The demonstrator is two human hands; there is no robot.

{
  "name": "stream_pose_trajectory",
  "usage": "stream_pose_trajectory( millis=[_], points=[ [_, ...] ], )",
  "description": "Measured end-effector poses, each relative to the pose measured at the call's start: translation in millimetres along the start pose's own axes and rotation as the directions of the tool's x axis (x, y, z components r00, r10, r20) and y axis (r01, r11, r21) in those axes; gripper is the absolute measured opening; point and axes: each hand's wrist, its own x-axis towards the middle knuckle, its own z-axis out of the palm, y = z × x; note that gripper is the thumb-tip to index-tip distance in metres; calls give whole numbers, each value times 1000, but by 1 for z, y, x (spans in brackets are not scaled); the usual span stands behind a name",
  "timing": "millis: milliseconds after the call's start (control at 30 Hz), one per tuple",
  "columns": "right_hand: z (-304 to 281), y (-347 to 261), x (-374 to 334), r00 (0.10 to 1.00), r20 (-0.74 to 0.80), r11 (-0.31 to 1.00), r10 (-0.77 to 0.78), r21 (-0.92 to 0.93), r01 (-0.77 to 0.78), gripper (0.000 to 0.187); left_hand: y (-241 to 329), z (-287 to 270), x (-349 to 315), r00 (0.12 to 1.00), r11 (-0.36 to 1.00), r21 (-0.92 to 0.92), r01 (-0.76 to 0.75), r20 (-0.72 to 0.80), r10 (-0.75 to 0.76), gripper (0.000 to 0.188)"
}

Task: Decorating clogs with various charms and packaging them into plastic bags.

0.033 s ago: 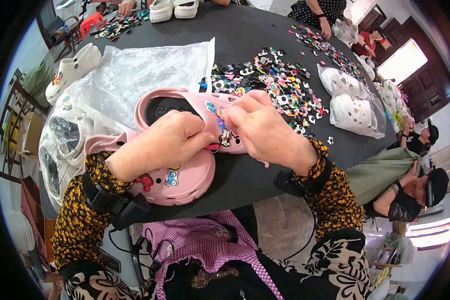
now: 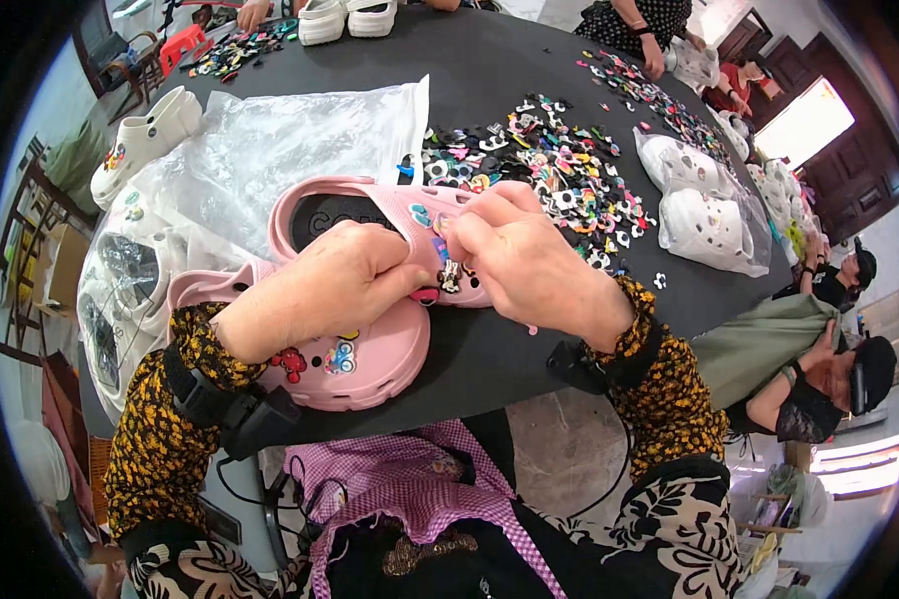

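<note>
A pink foam clog [image 2: 292, 212] with a dark insole lies in front of me, its toe to the right. My left hand [image 2: 345, 285] grips its near side, fingers curled over the opening's edge and thumb at the side. My right hand [image 2: 529, 260] is closed in a pinch over the front of the upper; what is between its fingertips is hidden. Several charms sit on the upper, among them a teal one [image 2: 422, 215] and a brown-and-white one [image 2: 450, 277]. A second pink clog [image 2: 380, 359] lies nearer me, partly under my left hand, with a red charm [image 2: 290, 365] and others.
Behind my right hand spreads a pile of loose charms [image 2: 569, 165]. Bagged white clogs [image 2: 704, 220] lie to the right, and a clear plastic bag [image 2: 300, 130] with white clogs [image 2: 120, 290] to the left. Other people sit and stand around the dark table [image 2: 489, 60].
A small pink bit below my right hand shows less than before. My hands and the clogs are otherwise almost unmoved.
</note>
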Motion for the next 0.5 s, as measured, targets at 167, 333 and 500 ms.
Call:
stream_pose_trajectory(
  millis=[167,333,500],
  points=[
    [1,11,8,999,26,997,-43,70,41,17,0,3,3,1000,1000,-6,-22,-4,22,25],
    [-2,12,15,996,67,995,-63,86,57,12,-1,2,1,1000,1000,0,5,22,-5,28],
    [1,17,14,989,131,996,-70,56,63,28,-4,3,2,999,999,-18,-30,16,31,27]
  ],
)
